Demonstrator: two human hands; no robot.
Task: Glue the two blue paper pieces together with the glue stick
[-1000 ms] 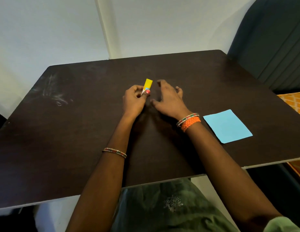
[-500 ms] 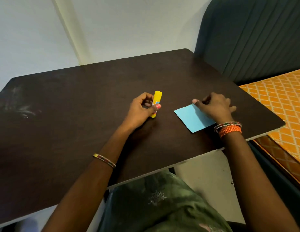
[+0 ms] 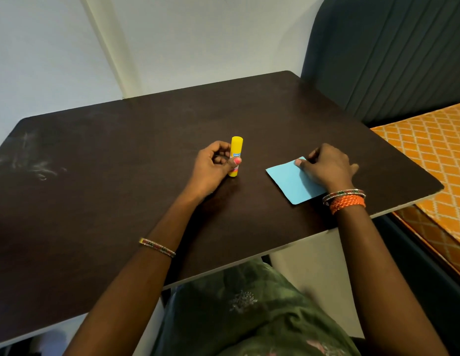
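A yellow glue stick [image 3: 235,152] stands upright on the dark table [image 3: 121,163], capped, with my left hand [image 3: 212,168] curled around its lower half, thumb pressed on its front. To the right lies light blue paper [image 3: 288,181], flat near the table's right front edge. My right hand [image 3: 326,167] rests on the paper's far right part, thumb and fingers pinching at its far corner. I see one blue sheet outline; whether two pieces are stacked there I cannot tell.
The table's front edge [image 3: 275,246] runs diagonally just below my wrists, its right corner close to the paper. A dark padded seat back [image 3: 390,52] and an orange patterned cushion [image 3: 434,155] lie beyond the right side. White smudges [image 3: 33,163] mark the left tabletop.
My right hand went from beside the glue stick to the blue paper and now pinches its far corner. The left hand kept the glue stick, now stood upright. The view swung right.
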